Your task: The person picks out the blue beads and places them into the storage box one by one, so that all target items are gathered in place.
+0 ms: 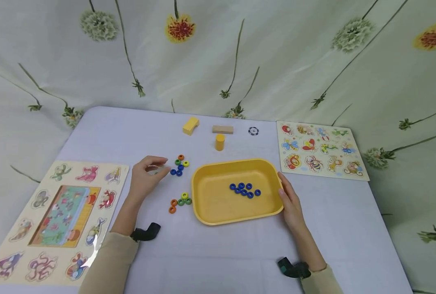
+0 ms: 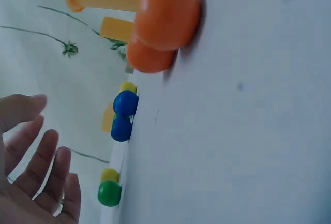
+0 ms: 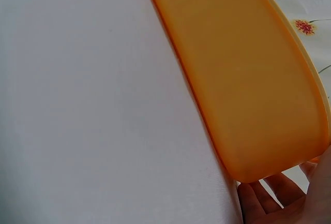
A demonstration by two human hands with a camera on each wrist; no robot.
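In the head view, my left hand [image 1: 146, 175] hovers just left of a loose group of small ring beads, thumb and fingers apart with nothing between them. That group has several blue beads [image 1: 173, 172], an orange bead [image 1: 181, 157], a green bead [image 1: 177, 162] and a yellow bead [image 1: 186, 163]. The left wrist view shows the spread fingers [image 2: 39, 167] too, beside the beads. My right hand [image 1: 293, 204] holds the right end of a yellow tray [image 1: 210, 218], thumb at the rim and fingertips against its outer wall. Several blue beads [image 1: 244, 192] lie inside it.
Nearer me, left of the tray, sit orange beads [image 1: 172, 209], green beads [image 1: 181, 202] and a yellow bead [image 1: 185, 195]. Behind stand a yellow arch block [image 1: 191, 125], a wooden plank [image 1: 223, 129], a yellow cylinder [image 1: 219, 142] and a chip [image 1: 253, 131]. Picture boards [image 1: 122, 179] [image 1: 324, 149] flank them.
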